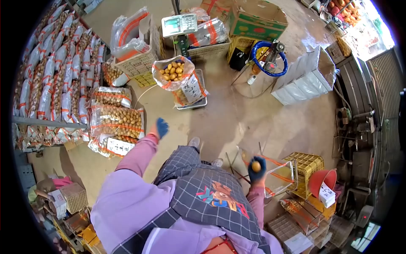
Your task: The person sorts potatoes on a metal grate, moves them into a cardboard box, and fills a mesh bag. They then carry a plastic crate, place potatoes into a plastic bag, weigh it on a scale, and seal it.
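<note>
My right hand (257, 173), in a dark blue glove, is closed around a small brown potato (256, 167) in front of my right side. My left hand (161, 128), gloved the same way, is held out to the left with nothing visible in it; its fingers look loosely apart. Ahead of it, an open bag of potatoes (192, 91) stands on a floor scale (202, 103), its top gaping. The scale's display (179, 25) sits on a post behind the bag. Beside my left hand, filled potato bags (117, 121) lie stacked.
A rack of filled bags (55, 63) lines the left. Crates (139, 63) with folded bags and a green carton (259, 21) stand ahead. A blue-ringed stand (269, 59) and white boxes (302, 80) are ahead right. A red basin (319, 180) and yellow crate (311, 163) are at my right.
</note>
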Motion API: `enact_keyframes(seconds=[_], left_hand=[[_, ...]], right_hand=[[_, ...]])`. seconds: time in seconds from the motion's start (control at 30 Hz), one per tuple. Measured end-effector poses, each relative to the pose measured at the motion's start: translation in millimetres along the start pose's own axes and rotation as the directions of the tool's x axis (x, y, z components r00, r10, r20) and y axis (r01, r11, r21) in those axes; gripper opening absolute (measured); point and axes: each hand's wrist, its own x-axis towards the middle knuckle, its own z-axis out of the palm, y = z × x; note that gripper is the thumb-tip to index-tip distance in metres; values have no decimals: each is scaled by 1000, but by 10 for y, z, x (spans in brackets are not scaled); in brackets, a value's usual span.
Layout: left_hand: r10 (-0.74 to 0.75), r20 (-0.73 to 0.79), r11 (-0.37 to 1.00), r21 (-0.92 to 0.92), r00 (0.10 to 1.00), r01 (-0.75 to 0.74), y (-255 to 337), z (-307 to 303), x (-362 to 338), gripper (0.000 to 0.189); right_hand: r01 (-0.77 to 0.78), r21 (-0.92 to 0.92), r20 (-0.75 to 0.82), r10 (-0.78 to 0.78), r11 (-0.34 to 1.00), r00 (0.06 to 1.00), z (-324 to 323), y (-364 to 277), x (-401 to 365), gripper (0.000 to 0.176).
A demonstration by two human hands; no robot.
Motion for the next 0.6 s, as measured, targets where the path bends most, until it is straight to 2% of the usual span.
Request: enact_keyframes(seconds=[0.03,0.07,0.1,0.13,0.17,0.2,0.23,0.27,0.3,0.33,0.37,0.4,0.43,0.47,0.5,0.53,0.57,0.6], left_hand=[[85,40,993,-84,996,-81,216,-389,-122,36],[113,-19,982,-152,993,-115,335,-846,-100,34],[136,-83,965,-216,987,-151,332,-1177,-70,31],[65,-237,963,-240,969,-123,411,-1141,-311,29],[-9,-381,958,-269,924,-102,521,-1033,-598,28],[-57,-388,961,-272,920,-56,312,-1738,-235,41],[-65,-402,961,-273,913,-51,128,-1930,-295,41],[-38,-313,985,-169,949,-16,-14,-2117,-400,35],[-19,-210,998,-58,977,7,-102,-2247,-500,29],[-12,-97,998,56,995,17,-178,-2330,-568,25],[-18,23,986,166,1000,14,-254,-2355,-600,23],[-38,144,962,272,989,-2,-319,-2328,-591,25],[-71,262,928,372,962,-33,-366,-2252,-540,29],[-249,143,940,-201,958,274,-144,-1938,-912,30],[-336,-16,938,-101,942,332,-120,-2025,-919,31],[-334,-216,942,-48,917,332,-80,-1979,-970,28],[-304,-409,940,18,860,340,-30,-1936,-1017,26],[-195,-446,944,157,873,291,-13,-1966,-1052,36]], right_hand=[[7,-2,98,-7,1000,995,337,-274,221,18],[-506,644,298,422,574,856,641,-297,493,27],[-46,167,289,-5,985,957,1010,-442,717,17],[-286,516,380,84,807,921,1408,-601,1012,13],[-642,651,597,250,404,762,1770,-955,1335,27],[-679,653,627,262,336,733,2101,-1280,1480,38],[-717,633,652,299,293,697,2328,-1383,1624,51],[-752,580,596,467,313,654,2454,-1596,1685,52],[-753,585,595,471,302,651,2440,-1501,1637,52],[-637,584,448,455,503,770,2309,-1312,1623,53],[-493,536,292,397,686,870,2109,-1113,1620,54],[-436,451,151,415,779,897,1768,-935,1515,53],[-340,282,-35,363,897,931,1359,-567,1370,45],[-308,7,-152,305,951,940,847,-226,1160,43],[-398,-277,-324,305,874,895,341,4,861,38],[-499,-432,-346,372,752,861,-229,340,572,40],[-619,-581,-403,474,529,783,-650,581,244,45],[-571,-646,-284,535,506,796,-907,764,-94,47]])
